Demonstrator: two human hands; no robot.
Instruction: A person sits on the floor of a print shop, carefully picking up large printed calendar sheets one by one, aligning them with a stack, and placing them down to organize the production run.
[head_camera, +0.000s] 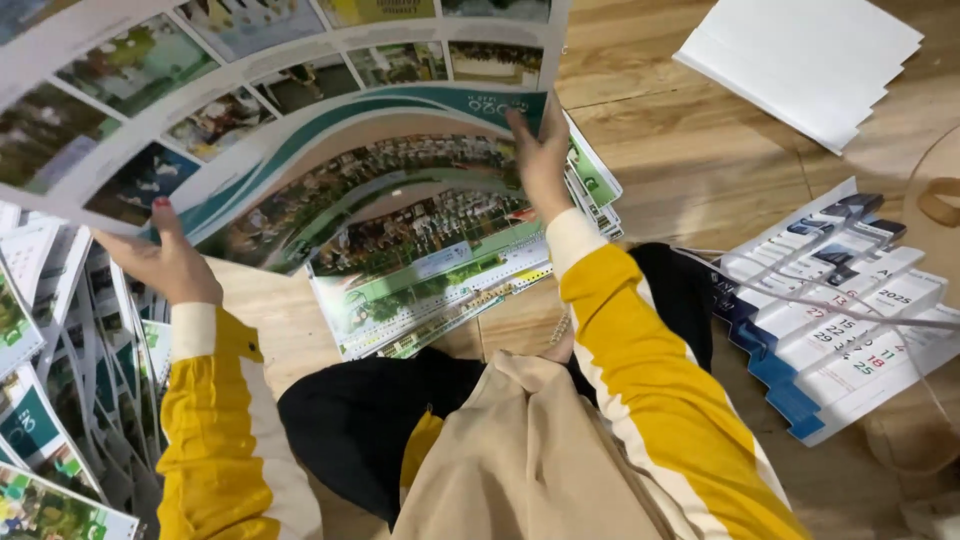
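You are kneeling on a wooden floor (700, 150), lifting a large printed sheet (250, 90) with both hands. Your left hand (165, 262) is gripping the sheet's lower edge, thumb on the near face and the other fingers hidden behind the paper. Your right hand (540, 160) is pinching the sheet's right edge, fingers (520, 125) pressing the printed side, thumb out of sight behind it. The sheet is arching up and away from your fingertips, its middle sagging between the two grips.

Just below your right fingers a stack of printed pages (430, 280) is lying on the floor, the top page partly under the lifted sheet. Left of your left fingers, fanned piles of pages (60, 400) are crowding the floor. Well right of your right hand, calendar date pads (850, 320) are lying overlapped, and a white paper stack (810, 60) is sitting beyond them.

The risks, judging from this: with only two edge grips, the sagging middle is likely creasing if you pull your hands together. The thin pinch at the right edge could be slipping, dropping that side onto the stack and shifting its pages. Swinging the sheet left could be brushing the fanned piles out of order.
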